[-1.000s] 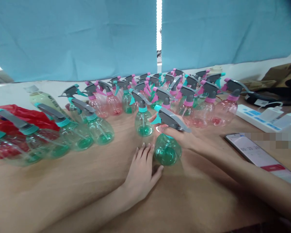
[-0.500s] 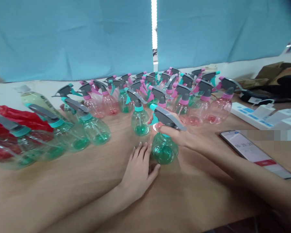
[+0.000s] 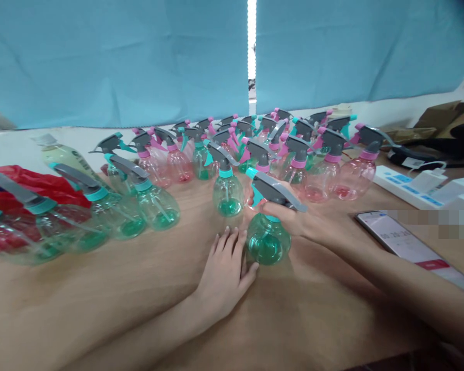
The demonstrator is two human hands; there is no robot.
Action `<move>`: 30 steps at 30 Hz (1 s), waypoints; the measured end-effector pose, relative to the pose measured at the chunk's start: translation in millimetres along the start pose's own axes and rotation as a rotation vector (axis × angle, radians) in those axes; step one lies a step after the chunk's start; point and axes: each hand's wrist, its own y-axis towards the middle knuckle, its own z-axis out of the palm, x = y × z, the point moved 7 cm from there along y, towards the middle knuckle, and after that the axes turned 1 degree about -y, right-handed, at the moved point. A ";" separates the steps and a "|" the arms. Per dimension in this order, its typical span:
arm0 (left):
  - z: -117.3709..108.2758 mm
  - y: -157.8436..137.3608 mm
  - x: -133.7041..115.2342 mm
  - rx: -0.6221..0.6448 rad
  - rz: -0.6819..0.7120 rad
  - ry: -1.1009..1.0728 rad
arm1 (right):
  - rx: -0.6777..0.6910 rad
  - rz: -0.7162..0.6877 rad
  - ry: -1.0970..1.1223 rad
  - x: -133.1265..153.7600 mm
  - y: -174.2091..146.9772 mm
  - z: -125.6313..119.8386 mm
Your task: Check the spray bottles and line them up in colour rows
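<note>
My right hand (image 3: 286,210) is wrapped round the neck of a green spray bottle (image 3: 268,241) with a grey and teal trigger head. The nozzle points to the left and away from me, and the bottle stands roughly upright. Flat on the wooden table lies my left hand (image 3: 226,270), fingers stretched out, its fingertips and thumb close beside the held bottle's base. Just behind my left fingertips is another green spray bottle (image 3: 228,195) with a teal collar. Pink spray bottles (image 3: 320,178) crowd behind my right hand, which hides part of them.
More green spray bottles (image 3: 158,208) line the left, before a red plastic bag (image 3: 27,180) and a pale green bottle (image 3: 67,159). A phone (image 3: 413,247) showing a timer lies at the right, near a white power strip (image 3: 406,188). Blue cloth (image 3: 119,62) hangs behind.
The whole view has shifted slightly, with things appearing a little further right. My right hand keeps its hold on the green spray bottle, and my left hand stays flat on the table.
</note>
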 end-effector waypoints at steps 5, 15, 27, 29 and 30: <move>-0.4 -0.2 -0.7 0.014 -0.008 0.021 | 0.031 0.002 0.014 0.6 -1.9 0.6; -1.0 -1.4 -0.9 0.010 -0.008 0.013 | 0.020 -0.018 -0.001 -8.7 -4.1 0.7; -1.1 -1.5 -1.1 0.015 -0.003 0.036 | 0.018 -0.030 0.079 -4.0 -2.8 2.2; -1.0 -1.5 -1.0 0.014 -0.001 0.038 | 0.036 0.018 0.064 -6.7 -3.2 2.9; -0.9 -1.4 -0.9 0.014 -0.002 0.039 | 0.036 0.029 0.060 -7.6 -3.5 2.7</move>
